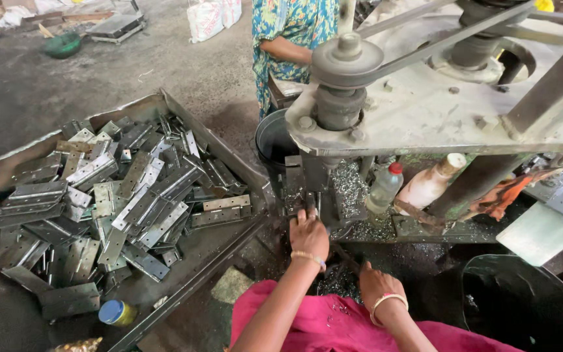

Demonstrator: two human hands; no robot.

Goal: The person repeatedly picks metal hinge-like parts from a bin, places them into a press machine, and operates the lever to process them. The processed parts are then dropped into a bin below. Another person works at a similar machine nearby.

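While the belt-driven drill press (386, 98) stands over the work, the left hand (308, 233) is laid flat against the workpiece at the fixture (314, 195) directly under the spindle, fingers extended and pressing; whether a hinge plate is pinched beneath them cannot be told. Placed so, the piece is probably kept from turning under the bit. The right hand (374, 281) is kept lower and nearer the body, closed around a dark lever (346, 255), seemingly the feed handle. To the left of the left hand, a metal tray (229, 153) heaped with hinge plates (131, 195) is set within easy reach. Just beyond the right hand, two plastic bottles (386, 186) lean among metal shavings (353, 189). Another person (291, 39) stands beyond the machine.
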